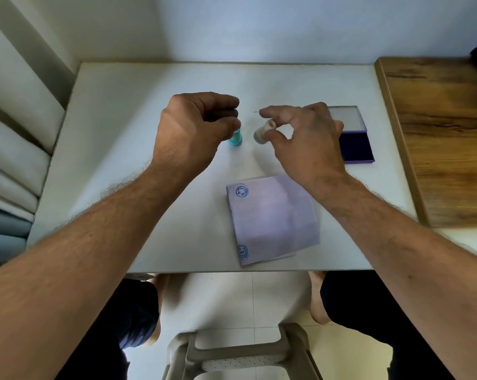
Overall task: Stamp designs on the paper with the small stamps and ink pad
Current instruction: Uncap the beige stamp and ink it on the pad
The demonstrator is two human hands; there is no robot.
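My left hand (196, 133) pinches the top of a small teal stamp (236, 138) that stands on the white table (122, 160). My right hand (300, 141) holds a small white stamp (262, 133) tilted just above the table, thumb and fingers around it. A pale lilac paper (273, 218) lies near the front edge, with two blue round stamp marks along its left side. The open ink pad (355, 144), dark blue with a clear lid folded back, sits right of my right hand and is partly hidden by it.
A wooden board (437, 138) adjoins the table on the right. Grey cushions (10, 160) lie to the left. A plastic stool (237, 349) and my knees show below the front edge. A wall stands behind the table.
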